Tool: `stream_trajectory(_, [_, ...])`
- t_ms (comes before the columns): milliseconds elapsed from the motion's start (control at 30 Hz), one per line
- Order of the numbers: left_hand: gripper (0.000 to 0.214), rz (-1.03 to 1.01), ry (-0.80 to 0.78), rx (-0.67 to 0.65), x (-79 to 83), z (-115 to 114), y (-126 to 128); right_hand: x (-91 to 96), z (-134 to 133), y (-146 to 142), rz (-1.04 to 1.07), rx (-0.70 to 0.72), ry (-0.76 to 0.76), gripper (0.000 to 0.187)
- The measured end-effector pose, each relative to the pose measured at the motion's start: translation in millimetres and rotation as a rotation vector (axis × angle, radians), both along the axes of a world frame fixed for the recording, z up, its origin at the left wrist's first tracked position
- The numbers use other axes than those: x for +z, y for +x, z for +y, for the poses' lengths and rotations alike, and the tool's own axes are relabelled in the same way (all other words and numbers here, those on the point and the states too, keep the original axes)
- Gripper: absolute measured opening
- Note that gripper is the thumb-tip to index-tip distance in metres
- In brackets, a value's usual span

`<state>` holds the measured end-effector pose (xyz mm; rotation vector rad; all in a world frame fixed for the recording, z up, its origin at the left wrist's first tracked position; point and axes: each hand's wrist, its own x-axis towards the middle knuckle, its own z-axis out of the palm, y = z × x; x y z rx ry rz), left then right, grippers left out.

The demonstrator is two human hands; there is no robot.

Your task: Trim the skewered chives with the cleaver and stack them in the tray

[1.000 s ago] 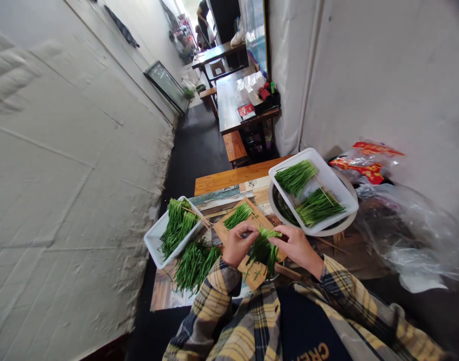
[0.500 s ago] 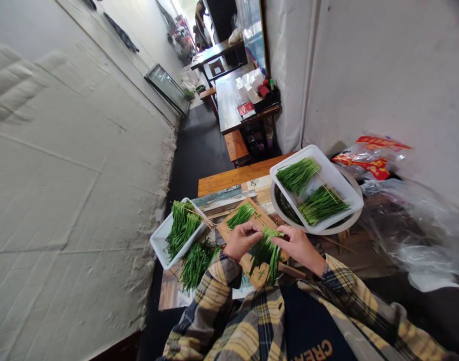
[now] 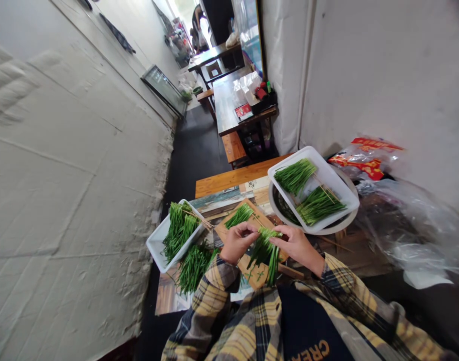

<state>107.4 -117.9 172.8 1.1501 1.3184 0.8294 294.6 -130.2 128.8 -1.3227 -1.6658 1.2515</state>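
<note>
Between my hands hangs a skewered bunch of green garlic chives [image 3: 266,246], pale cut ends up and dark leaves dangling. My left hand [image 3: 237,242] pinches at its left end; the exact spot under the fingertips is hidden. On the other side, my right hand [image 3: 297,246] is closed on the pale ends with thumb and fingers. Beneath lies a wooden cutting board [image 3: 258,275], with another skewered chive bunch [image 3: 240,215] on its far part. A heap of loose chives [image 3: 195,268] rests left of the board.
At left, a white tray [image 3: 157,244] holds chives and bamboo skewers [image 3: 199,218]. To the right, another white tray [image 3: 329,168] with two skewered bunches sits on a round basin [image 3: 352,220]. Plastic bags [image 3: 410,225] lie further right. Tables and a person stand beyond.
The view has shifted slightly. Both hands keep their hold on the chive bunch, with almost no visible movement.
</note>
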Motion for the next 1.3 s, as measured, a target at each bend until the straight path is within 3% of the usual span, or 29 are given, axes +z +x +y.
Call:
stream_trajectory(433, [0.008,0.346,0.361,-0.063,4.6,-8,0,8.5,-6,-3,-0.032,-0.01,-0.022,0.024])
stream_trajectory(1033, [0.008,0.318,0.378,-0.027,5.1,-10,0,9.3,-9,-7,0.043,-0.022,-0.056,0.023])
stream_trajectory(1300, [0.016,0.159,0.188,0.009,-4.2,-11,-3,9.3,-9,-8,0.04,-0.037,-0.06,0.023])
